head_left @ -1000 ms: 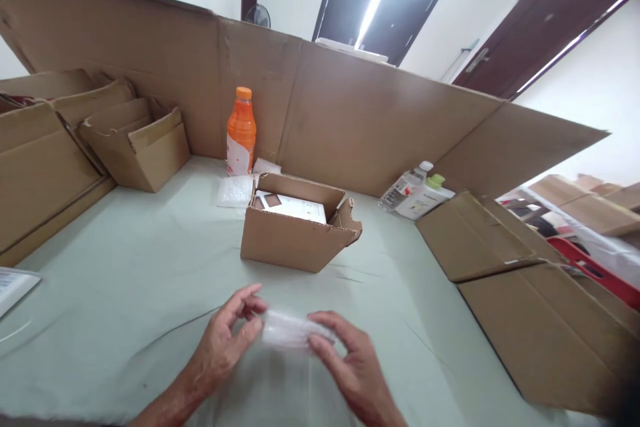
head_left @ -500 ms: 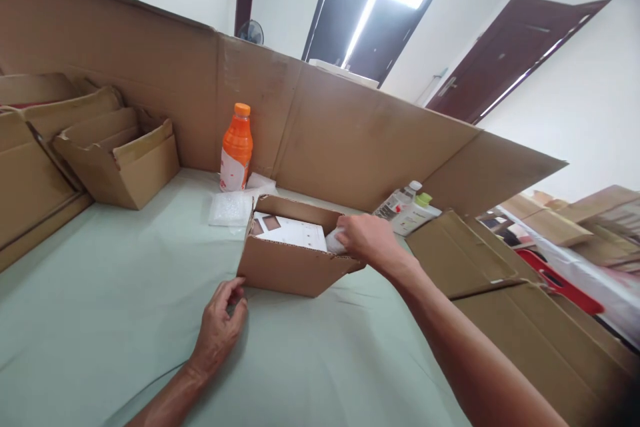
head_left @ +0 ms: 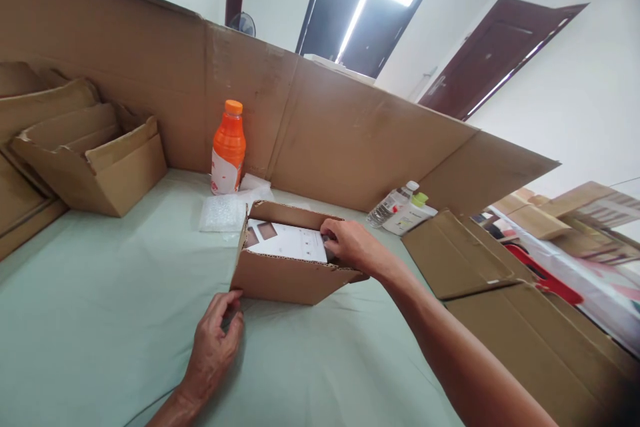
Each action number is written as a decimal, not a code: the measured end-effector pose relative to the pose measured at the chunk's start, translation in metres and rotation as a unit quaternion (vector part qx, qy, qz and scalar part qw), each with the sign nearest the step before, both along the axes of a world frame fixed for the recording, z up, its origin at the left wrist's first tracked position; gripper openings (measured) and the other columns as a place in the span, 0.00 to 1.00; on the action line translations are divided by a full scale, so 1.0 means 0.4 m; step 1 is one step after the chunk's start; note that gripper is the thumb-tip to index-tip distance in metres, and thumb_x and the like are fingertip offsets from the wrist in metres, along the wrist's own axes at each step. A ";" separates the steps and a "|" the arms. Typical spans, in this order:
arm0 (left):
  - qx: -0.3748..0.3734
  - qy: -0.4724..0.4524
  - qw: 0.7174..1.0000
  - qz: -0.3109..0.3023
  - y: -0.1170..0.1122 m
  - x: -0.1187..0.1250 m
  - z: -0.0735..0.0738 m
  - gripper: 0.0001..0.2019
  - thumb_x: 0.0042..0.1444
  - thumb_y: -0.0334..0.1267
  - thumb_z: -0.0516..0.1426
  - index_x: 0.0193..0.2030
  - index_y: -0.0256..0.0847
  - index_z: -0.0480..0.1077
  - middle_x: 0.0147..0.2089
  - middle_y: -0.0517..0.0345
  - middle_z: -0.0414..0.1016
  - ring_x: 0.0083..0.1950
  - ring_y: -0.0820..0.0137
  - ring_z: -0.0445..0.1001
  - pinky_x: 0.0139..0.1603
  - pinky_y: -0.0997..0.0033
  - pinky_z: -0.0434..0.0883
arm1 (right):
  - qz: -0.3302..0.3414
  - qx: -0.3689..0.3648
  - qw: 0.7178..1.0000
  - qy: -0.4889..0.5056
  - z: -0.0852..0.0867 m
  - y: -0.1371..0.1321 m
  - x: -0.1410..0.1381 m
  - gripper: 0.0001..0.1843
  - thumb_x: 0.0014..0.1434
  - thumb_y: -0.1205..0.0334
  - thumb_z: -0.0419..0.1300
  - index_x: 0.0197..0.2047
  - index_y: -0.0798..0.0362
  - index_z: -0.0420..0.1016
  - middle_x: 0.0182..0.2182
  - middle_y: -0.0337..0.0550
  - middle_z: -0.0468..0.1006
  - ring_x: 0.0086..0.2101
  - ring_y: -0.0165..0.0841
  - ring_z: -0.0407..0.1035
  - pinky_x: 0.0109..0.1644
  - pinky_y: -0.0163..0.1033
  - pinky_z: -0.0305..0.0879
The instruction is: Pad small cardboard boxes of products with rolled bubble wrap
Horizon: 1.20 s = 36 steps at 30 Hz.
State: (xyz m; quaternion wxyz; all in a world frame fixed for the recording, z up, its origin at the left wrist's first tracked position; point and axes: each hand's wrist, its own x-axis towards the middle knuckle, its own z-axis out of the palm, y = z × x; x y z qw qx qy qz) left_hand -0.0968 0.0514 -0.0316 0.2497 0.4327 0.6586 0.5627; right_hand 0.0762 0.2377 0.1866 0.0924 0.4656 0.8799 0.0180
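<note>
An open cardboard box (head_left: 280, 280) stands on the cloth-covered table in front of me, with a flat-topped white box (head_left: 287, 240) inside it. That white box has brownish square patches at its left end. My right hand (head_left: 350, 243) reaches over the right end of the cardboard box, its fingers curled down beside the white box. Whatever those fingertips hold is hidden; only a greyish patch shows beneath them. By the cardboard box's lower left corner rests my left hand (head_left: 215, 333), fingers bent and apart, the fingertips at the corner and nothing in the palm.
Behind the box stand an orange bottle (head_left: 229, 147) and bubble wrap (head_left: 220, 213). A clear bottle (head_left: 393, 203) and a white bottle with a green cap (head_left: 413, 213) lean at the back right. Cardboard boxes (head_left: 125, 177) line the left; cardboard (head_left: 460, 253) lies at right.
My right hand has moved slightly left and down into the box. The whitish wrapped thing seen under its fingers before no longer shows. My left hand stays by the corner; the view has shifted slightly.
</note>
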 end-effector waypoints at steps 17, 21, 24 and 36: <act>0.015 0.029 0.994 0.100 0.016 -0.005 0.042 0.28 0.55 0.40 0.55 0.64 0.41 0.61 0.63 0.44 0.66 0.59 0.56 0.69 0.49 0.60 0.73 | -0.114 -0.120 0.891 0.422 -0.337 -0.181 0.193 0.23 0.58 0.54 0.56 0.54 0.54 0.68 0.48 0.51 0.80 0.36 0.37 0.75 0.41 0.44 0.71; 0.026 -0.011 0.997 0.068 0.026 0.034 0.063 0.29 0.53 0.37 0.56 0.63 0.38 0.62 0.60 0.42 0.69 0.60 0.55 0.70 0.57 0.52 0.70 | -0.103 -0.141 0.880 0.442 -0.356 -0.183 0.191 0.25 0.57 0.51 0.56 0.54 0.54 0.67 0.45 0.50 0.81 0.32 0.37 0.75 0.40 0.45 0.72; 0.041 0.000 0.996 0.079 -0.014 0.069 0.066 0.28 0.50 0.35 0.55 0.60 0.38 0.65 0.58 0.42 0.72 0.58 0.56 0.72 0.56 0.54 0.72 | -0.110 -0.145 0.868 0.462 -0.362 -0.201 0.220 0.29 0.55 0.46 0.58 0.56 0.53 0.66 0.47 0.53 0.81 0.32 0.40 0.78 0.39 0.47 0.74; 0.039 -0.048 0.965 0.254 -0.347 0.029 -0.058 0.27 0.58 0.43 0.56 0.65 0.47 0.61 0.66 0.45 0.63 0.56 0.55 0.73 0.55 0.52 0.74 | 0.023 -0.236 0.855 0.460 -0.372 -0.289 0.013 0.24 0.55 0.52 0.60 0.54 0.51 0.71 0.46 0.49 0.82 0.36 0.42 0.79 0.38 0.45 0.77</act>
